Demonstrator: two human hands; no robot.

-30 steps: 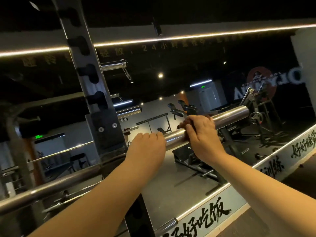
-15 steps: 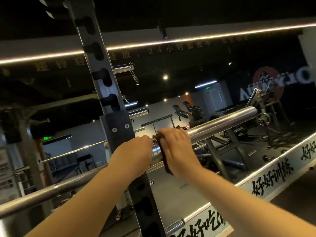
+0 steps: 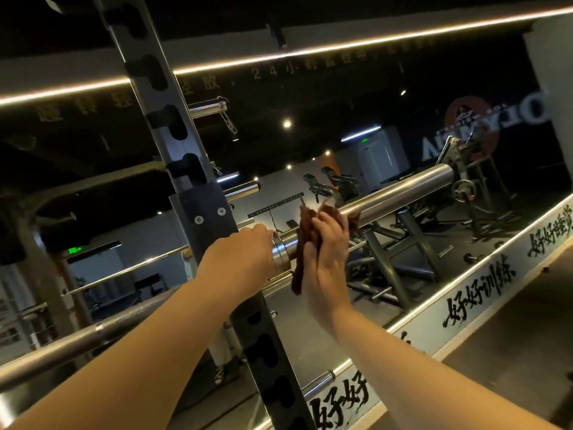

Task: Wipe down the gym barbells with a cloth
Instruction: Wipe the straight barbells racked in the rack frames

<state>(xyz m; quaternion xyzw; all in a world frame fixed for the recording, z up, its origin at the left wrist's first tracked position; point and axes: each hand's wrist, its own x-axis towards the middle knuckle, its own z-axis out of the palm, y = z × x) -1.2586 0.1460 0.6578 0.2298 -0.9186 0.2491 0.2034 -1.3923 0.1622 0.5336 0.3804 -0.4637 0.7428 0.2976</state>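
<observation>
A steel barbell [image 3: 400, 193] lies across the rack, running from lower left up to the right, its thick sleeve ending at upper right. My right hand [image 3: 325, 249] grips a dark reddish-brown cloth [image 3: 305, 240] that is wrapped around the sleeve just right of the collar [image 3: 280, 252]; one end of the cloth hangs below the bar. My left hand [image 3: 238, 262] holds the bar right at the collar, next to the rack upright, with its fingers curled over the top and hidden from me.
The black rack upright [image 3: 198, 212] with its row of notches crosses the middle of the view, in front of the bar. Behind is a wall mirror [image 3: 403, 274] reflecting gym machines, edged by a lit strip with black painted characters [image 3: 477, 290].
My right hand slid along the sleeve from the middle toward the collar, then back a little; the cloth, hidden under the hand before, now shows and hangs down. The view shifted right.
</observation>
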